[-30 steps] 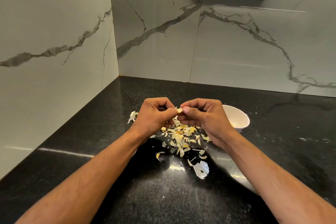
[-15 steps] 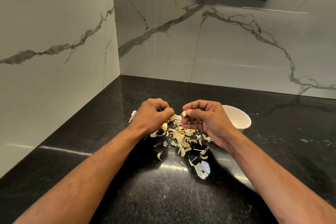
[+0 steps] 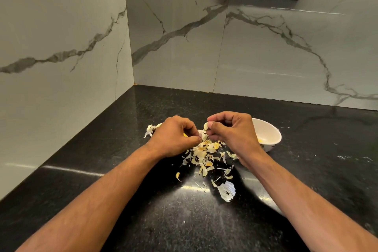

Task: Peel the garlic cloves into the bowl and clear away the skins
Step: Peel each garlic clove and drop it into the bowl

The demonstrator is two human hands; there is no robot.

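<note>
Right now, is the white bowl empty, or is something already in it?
Not empty. The white bowl stands upright behind the right hand, and something small and yellow lies inside; what it is, I cannot tell.

Home kitchen: black countertop (marble-look tiles).

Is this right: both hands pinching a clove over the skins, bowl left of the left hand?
Bowl side is wrong. The head view shows the bowl beside the right hand, not the left hand. Both hands do pinch the clove over the skins.
</note>
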